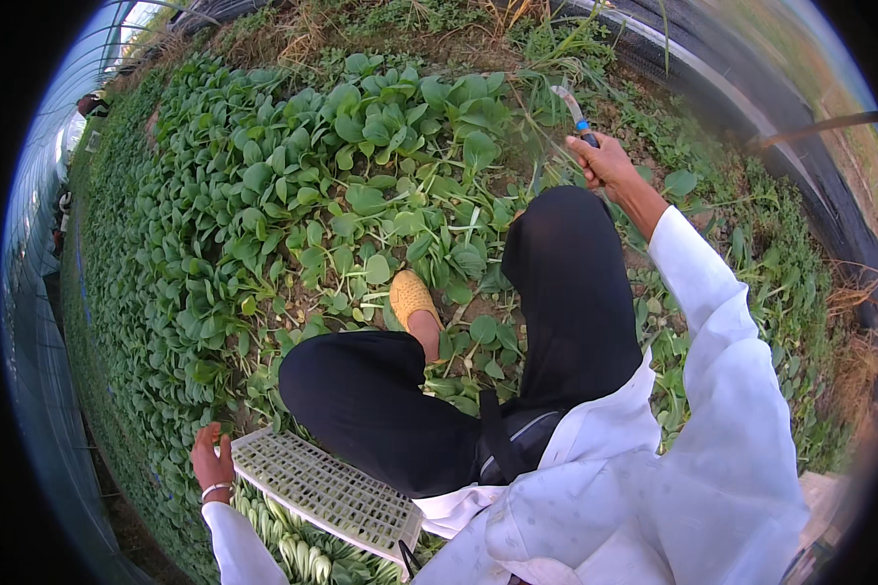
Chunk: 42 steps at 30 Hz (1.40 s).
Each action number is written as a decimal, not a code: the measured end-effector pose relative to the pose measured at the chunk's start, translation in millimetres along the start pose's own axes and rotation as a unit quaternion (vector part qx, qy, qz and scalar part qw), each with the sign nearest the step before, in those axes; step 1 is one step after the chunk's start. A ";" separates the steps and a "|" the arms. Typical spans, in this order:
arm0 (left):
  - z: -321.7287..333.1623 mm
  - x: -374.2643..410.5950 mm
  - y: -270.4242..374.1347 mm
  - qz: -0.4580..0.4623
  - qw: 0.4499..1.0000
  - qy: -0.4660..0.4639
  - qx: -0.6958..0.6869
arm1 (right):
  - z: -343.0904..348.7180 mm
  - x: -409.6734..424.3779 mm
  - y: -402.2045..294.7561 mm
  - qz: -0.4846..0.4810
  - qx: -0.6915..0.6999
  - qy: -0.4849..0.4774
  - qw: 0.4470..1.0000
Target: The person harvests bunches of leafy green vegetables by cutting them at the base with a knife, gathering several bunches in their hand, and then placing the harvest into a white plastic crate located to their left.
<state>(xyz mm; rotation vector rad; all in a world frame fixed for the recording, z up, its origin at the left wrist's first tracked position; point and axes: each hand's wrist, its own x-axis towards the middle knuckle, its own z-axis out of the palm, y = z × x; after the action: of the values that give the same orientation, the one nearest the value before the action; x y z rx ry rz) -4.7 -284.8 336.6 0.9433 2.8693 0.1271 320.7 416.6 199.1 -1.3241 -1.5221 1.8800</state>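
My right hand [606, 162] grips the dark handle of a small sickle [575, 108] with a blue band and a curved, worn blade pointing up and away. Thin grass stems run close to its fingers, above weeds at the end of the bok choy bed. At lower left, my left hand [212, 457] is at the corner of a white plastic lattice crate [325, 486]; whether its fingers grip the rim cannot be told. Cut bok choy [300, 548] lies packed beside the lattice wall, pale stems showing. Rooted bok choy plants [380, 117] stand before me.
Loose leaves and cut stems [410, 212] litter the soil around my yellow shoe [413, 296]. Dark sheeting [797, 139] edges the right side. Greenhouse film [36, 307] curves along the left, where a partly seen person [94, 105] is far off. Dense bok choy [190, 219] fills the left bed.
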 end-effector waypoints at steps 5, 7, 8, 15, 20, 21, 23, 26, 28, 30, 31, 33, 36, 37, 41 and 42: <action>18.3 217.5 230.9 0.214 0.977 -0.022 0.015 | 4.8 41.0 28.7 0.036 -0.029 -0.019 0.999; 52.4 286.9 318.2 0.336 0.942 -0.022 -0.011 | 8.6 61.2 39.1 0.038 -0.029 0.014 0.999; 69.9 317.5 356.7 0.363 0.931 -0.036 -0.018 | 10.6 73.4 48.2 0.045 -0.014 0.018 0.999; 198.4 464.7 611.9 0.403 0.893 -0.130 -0.153 | 26.6 162.3 69.0 0.028 -0.009 0.076 0.997; 310.3 513.5 667.2 0.373 0.912 -0.172 -0.008 | 23.9 220.8 77.3 0.006 -0.048 0.093 0.994; 327.8 510.0 663.1 0.363 0.913 -0.171 0.076 | 22.2 228.6 84.2 0.005 -0.064 0.074 0.995; 346.8 506.0 647.8 0.346 0.902 -0.156 0.203 | 21.6 244.7 97.4 -0.022 -0.120 0.039 0.992; 371.4 512.0 596.1 0.378 0.897 -0.045 0.227 | 35.5 264.0 111.5 -0.076 -0.256 -0.029 0.963; 377.8 516.5 567.5 0.413 0.886 0.000 0.213 | 45.6 272.5 118.3 -0.074 -0.302 -0.054 0.949; 379.6 516.4 553.3 0.428 0.880 0.014 0.204 | 52.6 278.5 125.4 -0.057 -0.333 -0.062 0.939; 379.4 517.1 549.5 0.430 0.880 0.014 0.200 | 53.6 281.4 128.0 -0.049 -0.340 -0.064 0.937; 378.9 519.6 542.4 0.432 0.881 0.014 0.194 | 55.8 288.2 133.3 -0.034 -0.354 -0.068 0.932; 378.6 524.6 532.3 0.421 0.885 0.009 0.201 | 60.0 297.2 141.3 -0.031 -0.332 -0.098 0.938; 378.5 526.2 529.1 0.420 0.886 0.004 0.198 | 61.8 298.9 143.9 -0.021 -0.330 -0.104 0.938; 377.6 528.0 529.2 0.423 0.887 -0.028 0.184 | 68.3 300.4 163.9 -0.028 -0.308 -0.070 0.948; 376.6 528.3 526.3 0.424 0.886 -0.033 0.182 | 73.7 297.8 161.8 -0.044 -0.297 -0.053 0.953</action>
<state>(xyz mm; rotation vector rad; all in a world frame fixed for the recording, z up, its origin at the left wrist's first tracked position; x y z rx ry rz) -66.6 468.0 -20.3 2.1563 2.2279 -0.3765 156.5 549.6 -75.9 -1.3662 -2.2800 1.5085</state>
